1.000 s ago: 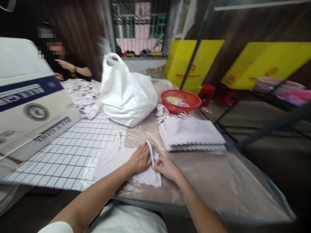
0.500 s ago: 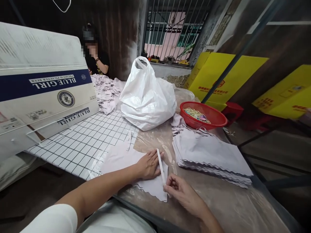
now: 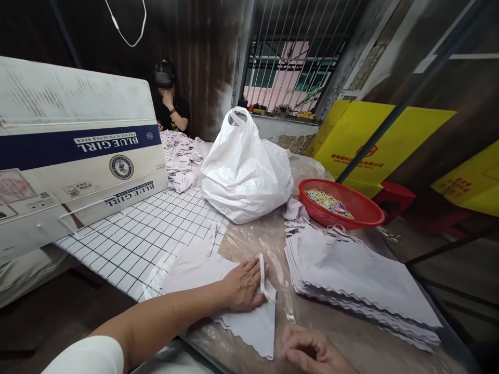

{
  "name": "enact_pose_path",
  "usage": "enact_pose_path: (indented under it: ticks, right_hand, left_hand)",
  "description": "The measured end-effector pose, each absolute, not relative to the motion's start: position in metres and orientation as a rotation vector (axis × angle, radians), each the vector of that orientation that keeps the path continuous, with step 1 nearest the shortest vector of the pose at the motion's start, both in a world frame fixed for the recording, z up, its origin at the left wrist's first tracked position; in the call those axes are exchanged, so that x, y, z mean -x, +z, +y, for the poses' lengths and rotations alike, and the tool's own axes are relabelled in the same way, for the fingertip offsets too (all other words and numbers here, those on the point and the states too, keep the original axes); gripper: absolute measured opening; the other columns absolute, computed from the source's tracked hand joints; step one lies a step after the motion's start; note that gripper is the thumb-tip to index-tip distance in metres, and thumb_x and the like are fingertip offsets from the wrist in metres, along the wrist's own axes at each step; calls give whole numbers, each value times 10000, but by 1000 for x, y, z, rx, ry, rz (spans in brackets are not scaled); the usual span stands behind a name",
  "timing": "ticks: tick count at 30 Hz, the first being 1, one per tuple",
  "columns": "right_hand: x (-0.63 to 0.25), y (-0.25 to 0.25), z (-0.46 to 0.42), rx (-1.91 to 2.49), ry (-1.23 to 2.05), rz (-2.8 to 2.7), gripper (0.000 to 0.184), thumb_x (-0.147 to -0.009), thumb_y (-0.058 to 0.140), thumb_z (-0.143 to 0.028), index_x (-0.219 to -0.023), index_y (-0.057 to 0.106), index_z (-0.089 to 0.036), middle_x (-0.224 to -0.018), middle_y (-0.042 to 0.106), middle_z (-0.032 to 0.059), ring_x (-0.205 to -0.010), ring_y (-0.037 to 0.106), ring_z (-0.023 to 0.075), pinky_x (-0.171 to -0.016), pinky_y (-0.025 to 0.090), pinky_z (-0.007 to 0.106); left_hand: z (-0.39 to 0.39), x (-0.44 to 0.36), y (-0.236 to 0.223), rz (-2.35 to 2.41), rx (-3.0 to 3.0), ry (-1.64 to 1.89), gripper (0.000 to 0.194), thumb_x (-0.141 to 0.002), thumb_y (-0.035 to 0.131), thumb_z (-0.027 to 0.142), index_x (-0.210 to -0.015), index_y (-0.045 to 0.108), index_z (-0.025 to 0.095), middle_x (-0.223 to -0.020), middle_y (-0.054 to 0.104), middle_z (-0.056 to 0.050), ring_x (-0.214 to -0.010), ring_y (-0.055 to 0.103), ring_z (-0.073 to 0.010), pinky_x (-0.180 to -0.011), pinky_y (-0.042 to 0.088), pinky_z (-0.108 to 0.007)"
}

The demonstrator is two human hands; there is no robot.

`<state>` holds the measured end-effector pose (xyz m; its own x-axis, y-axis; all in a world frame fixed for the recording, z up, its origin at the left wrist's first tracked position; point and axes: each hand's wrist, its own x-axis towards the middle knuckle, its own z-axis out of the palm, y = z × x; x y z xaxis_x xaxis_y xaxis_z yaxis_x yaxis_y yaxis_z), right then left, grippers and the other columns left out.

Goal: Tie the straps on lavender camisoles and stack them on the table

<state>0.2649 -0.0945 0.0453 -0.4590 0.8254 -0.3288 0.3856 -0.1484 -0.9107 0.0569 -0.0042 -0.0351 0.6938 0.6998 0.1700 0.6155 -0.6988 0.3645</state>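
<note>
My left hand [image 3: 246, 284] lies flat on a pale lilac fabric piece [image 3: 257, 327] with a wavy lower edge, its fingers stretched forward. A narrow pale strap [image 3: 262, 272] runs alongside my fingertips and bends near my thumb, its near end loose on the fabric. My right hand [image 3: 312, 350] is low in the view, just right of the fabric's corner and apart from it. Its fingers are curled in and slightly blurred, with nothing visible in them. To the right rests a neat stack of similar lilac fabric pieces [image 3: 358, 275] with wavy edges.
A white plastic bag [image 3: 245, 171] stands mid-table. Behind the stack is a red basket [image 3: 366, 210] holding small straps and bits. A beer carton [image 3: 78, 156] stands left on the grid-patterned cover [image 3: 144, 223]. A seated person [image 3: 175, 106] is beyond a lilac fabric heap [image 3: 181, 158]. Yellow boards [image 3: 374, 140] stand right.
My right hand has let go of the strap and moved down and right, away from the fabric. The strap's near end now curls beside my left thumb. The whole view has shifted slightly.
</note>
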Motion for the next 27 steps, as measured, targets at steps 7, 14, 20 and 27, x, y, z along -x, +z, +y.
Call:
enact_pose_path:
  ticks: [7,14,20,27]
  right_hand:
    - [-257,47,-28,1651,1234,-1836,432,-770,543,-643,-731,579,-215,-644,509,-12,-625,481,172,-617,411,291]
    - [-225,7,8,1738,1000,-1798,477,-753,522,-672,-823,598,-206,-705,629,34,-697,611,220,-679,478,319]
    - [-223,11,-8,1592,1013,-1912,410,-781,585,-573,-943,696,-213,-862,736,76,-836,684,270,-762,518,347]
    - [-248,2,-47,1606,789,-2058,265,-845,522,-478,-880,711,-296,-900,743,114,-845,683,315,-756,506,391]
  left_hand:
    - [-5,-58,-34,1030,-2598,463,854,-936,504,511,-1558,134,58,-1578,305,-244,-1501,198,-364,-1208,248,-510]
    - [-5,-59,-29,970,-2574,509,789,-941,513,471,-1575,154,168,-1604,283,-181,-1490,213,-393,-1202,250,-543]
    - [-4,-60,-33,968,-2586,546,820,-933,502,448,-1578,118,120,-1587,312,-202,-1495,213,-374,-1207,257,-530]
    - [-1,-58,-34,1025,-2572,480,871,-917,513,498,-1566,129,62,-1574,317,-240,-1481,252,-379,-1195,275,-530]
